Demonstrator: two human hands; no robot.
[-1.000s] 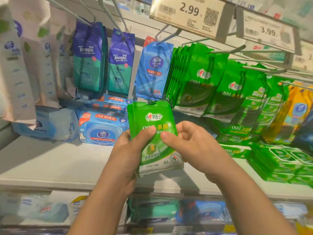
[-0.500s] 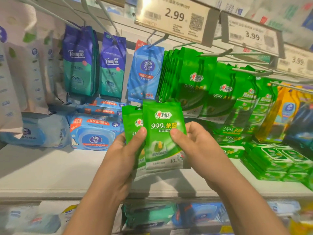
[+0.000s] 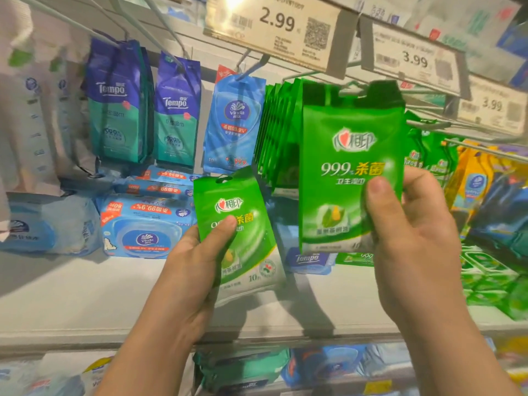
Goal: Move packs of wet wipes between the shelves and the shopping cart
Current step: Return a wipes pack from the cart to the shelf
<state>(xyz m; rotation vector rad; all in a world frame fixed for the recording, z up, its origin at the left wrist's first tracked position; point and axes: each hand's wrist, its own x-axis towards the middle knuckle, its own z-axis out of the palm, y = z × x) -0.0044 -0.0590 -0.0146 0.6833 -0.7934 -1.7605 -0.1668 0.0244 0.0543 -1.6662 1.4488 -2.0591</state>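
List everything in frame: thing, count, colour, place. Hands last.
Held packs: 2, green; one in left hand, one raised in right.
Hanging green packs: a row, count unclear, behind the raised pack.
Tempo packs: 2 hanging rows, purple-teal, upper left.
Vinda pouch: 1 seen, blue, centre hook.
Vinda tubs: stacked, blue, on shelf.
Price tags: 3, 2.99 and 3.99, top.
Left hand: grips lower pack.
Right hand: grips raised pack.
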